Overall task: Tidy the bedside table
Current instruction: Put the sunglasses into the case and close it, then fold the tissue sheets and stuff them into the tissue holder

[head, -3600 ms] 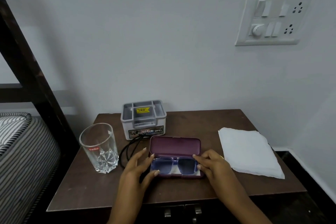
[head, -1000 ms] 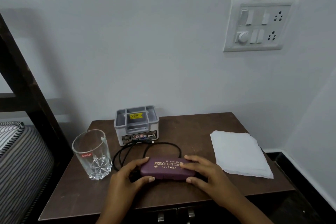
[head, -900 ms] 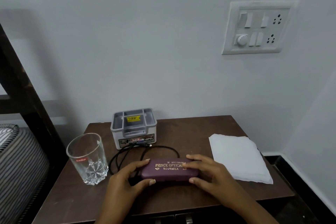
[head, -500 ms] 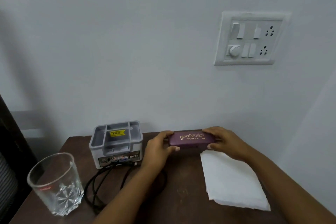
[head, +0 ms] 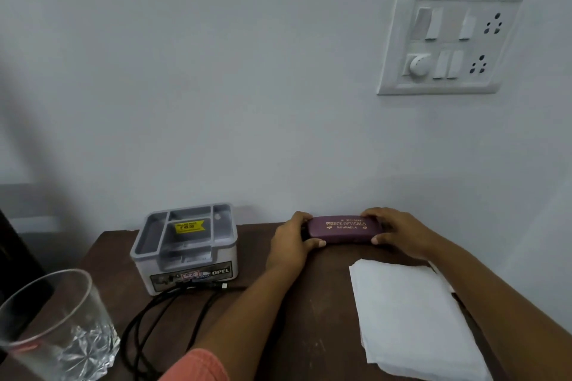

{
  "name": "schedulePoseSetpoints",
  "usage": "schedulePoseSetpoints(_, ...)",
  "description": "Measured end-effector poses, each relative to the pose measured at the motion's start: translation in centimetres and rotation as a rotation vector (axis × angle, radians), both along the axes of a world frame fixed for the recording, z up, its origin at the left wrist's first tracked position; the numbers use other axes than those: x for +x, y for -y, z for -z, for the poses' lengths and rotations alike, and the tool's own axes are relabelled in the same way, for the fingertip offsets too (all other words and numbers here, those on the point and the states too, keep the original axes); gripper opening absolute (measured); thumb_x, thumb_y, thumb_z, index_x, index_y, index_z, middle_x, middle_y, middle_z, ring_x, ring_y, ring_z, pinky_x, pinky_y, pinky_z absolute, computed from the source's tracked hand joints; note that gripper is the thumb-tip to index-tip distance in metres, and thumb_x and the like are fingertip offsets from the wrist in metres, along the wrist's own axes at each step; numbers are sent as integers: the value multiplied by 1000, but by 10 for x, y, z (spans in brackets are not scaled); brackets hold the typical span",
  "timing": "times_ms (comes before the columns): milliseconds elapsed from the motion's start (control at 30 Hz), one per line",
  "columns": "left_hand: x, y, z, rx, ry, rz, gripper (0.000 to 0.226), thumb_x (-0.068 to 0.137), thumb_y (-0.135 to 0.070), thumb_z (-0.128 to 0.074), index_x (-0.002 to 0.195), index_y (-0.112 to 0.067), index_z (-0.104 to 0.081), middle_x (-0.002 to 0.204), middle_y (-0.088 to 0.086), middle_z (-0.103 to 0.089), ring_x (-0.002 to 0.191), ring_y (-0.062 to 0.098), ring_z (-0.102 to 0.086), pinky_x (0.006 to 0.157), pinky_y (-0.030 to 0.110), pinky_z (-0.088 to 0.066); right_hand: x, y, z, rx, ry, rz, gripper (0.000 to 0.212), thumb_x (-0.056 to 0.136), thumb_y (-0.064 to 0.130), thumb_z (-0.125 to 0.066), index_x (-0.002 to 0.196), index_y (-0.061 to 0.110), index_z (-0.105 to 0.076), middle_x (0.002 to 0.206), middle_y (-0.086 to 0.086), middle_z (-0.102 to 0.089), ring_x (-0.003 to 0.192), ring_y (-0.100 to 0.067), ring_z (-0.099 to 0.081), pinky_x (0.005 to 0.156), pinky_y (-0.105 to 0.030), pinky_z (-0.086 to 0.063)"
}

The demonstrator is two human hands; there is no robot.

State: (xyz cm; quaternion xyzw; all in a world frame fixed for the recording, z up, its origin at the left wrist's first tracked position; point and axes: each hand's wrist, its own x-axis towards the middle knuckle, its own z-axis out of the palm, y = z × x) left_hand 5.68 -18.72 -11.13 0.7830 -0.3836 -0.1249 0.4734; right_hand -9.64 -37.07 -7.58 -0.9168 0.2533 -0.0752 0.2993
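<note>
A closed maroon glasses case (head: 342, 229) with gold lettering sits at the back edge of the dark wooden bedside table (head: 263, 266), close to the wall. My left hand (head: 289, 243) grips its left end, thumb in front and fingers curled behind. My right hand (head: 394, 230) grips its right end the same way. Whether the case rests on the table or hovers just above it I cannot tell.
A grey plastic organiser box (head: 185, 246) stands at the back left, with a black cable (head: 161, 315) coiled in front of it. An empty drinking glass (head: 58, 328) is at the near left. A folded white cloth (head: 414, 318) lies on the right. A switch panel (head: 448, 40) is on the wall.
The case was shut over the sunglasses near the front of the table, then both hands carried it back to the wall. My head has moved in closer.
</note>
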Motion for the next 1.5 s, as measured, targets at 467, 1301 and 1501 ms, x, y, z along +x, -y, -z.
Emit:
schedulePoseSetpoints(467, -8, -30, -36, 99, 88, -44, 65, 80, -20, -70, 137, -22, -38, 141, 2, -46, 130, 21, -41, 104, 34, -36, -7, -25, -10, -107, 14, 32, 63, 86, 11, -65, 140, 24, -35, 146, -5, -36, 131, -22, -37, 105, -33, -37)
schedulePoseSetpoints(1301, -81, -197, 10, 305, 757, 171, 41, 79, -55, -40, 84, -35, -75, 97, -22, -72, 133, -2, -30, 112, 32, -8, -89, -206, 66, -502, -181, 183, 70, 97, 48, -5, 112, 18, -66, 109, 0, -72, 120, -24, -56, 118, -37, 11)
schedulePoseSetpoints(1501, -71, -207, 19, 282, 736, -30, 69, 95, -55, -9, 91, -33, -75, 103, -22, -71, 140, -9, 5, 110, 34, -9, -63, -252, 78, -590, 34, 190, 59, 94, 51, -5, 121, 17, -44, 113, -1, -71, 144, -11, 16, 116, -43, 4)
